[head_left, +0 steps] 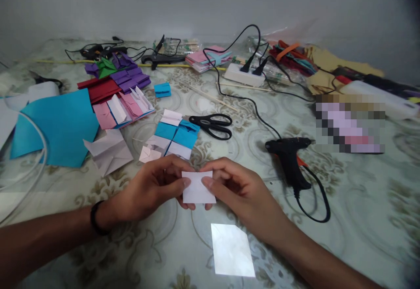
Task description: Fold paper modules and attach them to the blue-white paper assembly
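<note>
Between my two hands is a small white piece of paper (198, 190), nearly square, held above the table. My left hand (154, 188) pinches its left side, thumb on the front and fingers behind. On the opposite side my right hand (238, 186) grips it the same way, thumb near the upper right. Just beyond my hands lie folded blue paper pieces (167, 132) and folded white paper pieces (180, 150). Black-handled scissors (213, 125) rest beside them, their blades partly covered by paper. Below my hands a bright white patch (232, 249) shows on the table; paper or reflection, I cannot tell.
A black glue gun (290, 160) with its cable lies at right. Behind it stands a white power strip (244, 74) with two plugs. At left are a large blue sheet (59, 127), a creased white paper (110, 151) and purple folded papers (131, 78). A white cable (44, 144) curves nearby.
</note>
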{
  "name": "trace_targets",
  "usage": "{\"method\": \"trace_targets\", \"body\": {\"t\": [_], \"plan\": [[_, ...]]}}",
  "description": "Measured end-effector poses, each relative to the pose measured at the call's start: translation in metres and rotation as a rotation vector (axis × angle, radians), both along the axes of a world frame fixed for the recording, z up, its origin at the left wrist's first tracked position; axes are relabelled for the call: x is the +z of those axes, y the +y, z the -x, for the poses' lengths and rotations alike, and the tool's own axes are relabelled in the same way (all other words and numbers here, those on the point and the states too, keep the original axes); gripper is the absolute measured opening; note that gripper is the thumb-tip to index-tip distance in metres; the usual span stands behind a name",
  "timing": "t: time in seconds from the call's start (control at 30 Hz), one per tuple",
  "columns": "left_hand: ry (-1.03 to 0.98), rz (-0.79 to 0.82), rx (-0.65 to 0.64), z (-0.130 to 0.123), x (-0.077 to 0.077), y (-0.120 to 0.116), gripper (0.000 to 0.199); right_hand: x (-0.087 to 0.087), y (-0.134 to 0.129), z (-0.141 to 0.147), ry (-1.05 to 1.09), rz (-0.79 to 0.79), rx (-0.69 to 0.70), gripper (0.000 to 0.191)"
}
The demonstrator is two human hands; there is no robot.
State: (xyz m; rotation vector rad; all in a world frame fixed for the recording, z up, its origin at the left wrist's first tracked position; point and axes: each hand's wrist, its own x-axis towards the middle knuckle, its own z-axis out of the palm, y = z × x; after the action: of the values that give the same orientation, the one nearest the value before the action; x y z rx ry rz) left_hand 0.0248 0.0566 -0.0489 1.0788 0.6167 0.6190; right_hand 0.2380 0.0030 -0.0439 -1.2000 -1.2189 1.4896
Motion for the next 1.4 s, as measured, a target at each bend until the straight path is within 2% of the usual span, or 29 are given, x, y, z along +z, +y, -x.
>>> {"method": "trace_targets", "body": {"t": [0.17,0.3,0.57,0.8,0.97,1.23,1.4], "plan": [[0.024,-0.074,0.036,0.002,0.000,0.003,0.017,-0.001,0.001,-0.001,0.085,-0.008,-0.009,0.007],[0.044,-0.114,0.010,0.005,-0.001,0.006,0.018,-0.001,0.003,-0.004,0.138,-0.013,0.015,0.005],[0.077,-0.215,-0.033,0.010,0.001,0.008,0.017,0.004,0.002,-0.007,0.110,-0.042,0.050,0.007],[0.117,-0.117,0.007,0.004,0.006,0.005,0.016,0.003,0.004,-0.001,0.060,0.057,0.020,0.015],[0.007,-0.014,0.046,0.001,0.002,0.004,0.022,0.002,0.003,-0.003,0.025,0.057,0.006,0.016],[0.082,-0.109,0.117,0.003,0.001,0.006,0.010,0.002,0.003,-0.002,0.031,0.057,0.001,0.018],[0.093,-0.081,0.097,0.002,0.002,0.005,0.011,0.004,0.003,-0.002,0.045,0.080,-0.009,0.023]]}}
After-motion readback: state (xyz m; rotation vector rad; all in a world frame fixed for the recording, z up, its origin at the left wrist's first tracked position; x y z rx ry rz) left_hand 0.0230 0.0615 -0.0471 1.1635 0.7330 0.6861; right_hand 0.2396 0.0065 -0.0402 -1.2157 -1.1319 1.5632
